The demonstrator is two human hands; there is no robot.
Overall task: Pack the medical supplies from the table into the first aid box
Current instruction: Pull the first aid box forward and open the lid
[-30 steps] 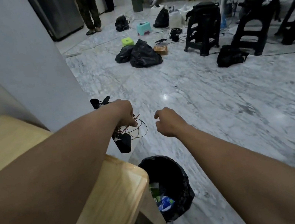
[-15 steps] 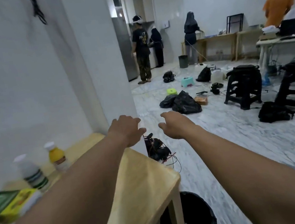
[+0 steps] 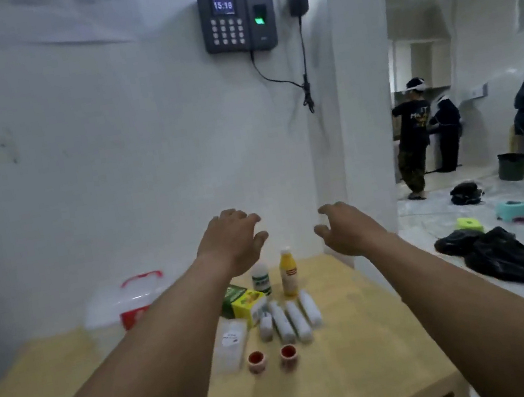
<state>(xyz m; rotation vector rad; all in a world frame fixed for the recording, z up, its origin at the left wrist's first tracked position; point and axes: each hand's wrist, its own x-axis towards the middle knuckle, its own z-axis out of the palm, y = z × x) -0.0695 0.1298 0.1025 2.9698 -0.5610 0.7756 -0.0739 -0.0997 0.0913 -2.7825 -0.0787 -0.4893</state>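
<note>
Spanning the frame: wooden table point(image 3: 352, 373). First aid box point(image 3: 122, 306), clear w/ red handle, sat at back left by wall. Left hand point(image 3: 231, 241) & right hand point(image 3: 345, 229) hovered over supplies, fingers spread, empty. Yellow bottle point(image 3: 289, 271), white bottle point(image 3: 261, 280), yellow box point(image 3: 249, 304), four white rolls point(image 3: 289, 320), flat packet point(image 3: 231, 343), two red-centred tape rolls point(image 3: 273, 357) at table centre.

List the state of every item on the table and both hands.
First aid box: closed, handle up.
Yellow bottle: upright, capped.
White bottle: upright, capped.
Four white rolls: lying side by side.
Two red-topped jars: upright, apart.
Flat packet: lying flat.
Yellow box: closed.
Left hand: open, empty.
Right hand: open, empty.
</note>
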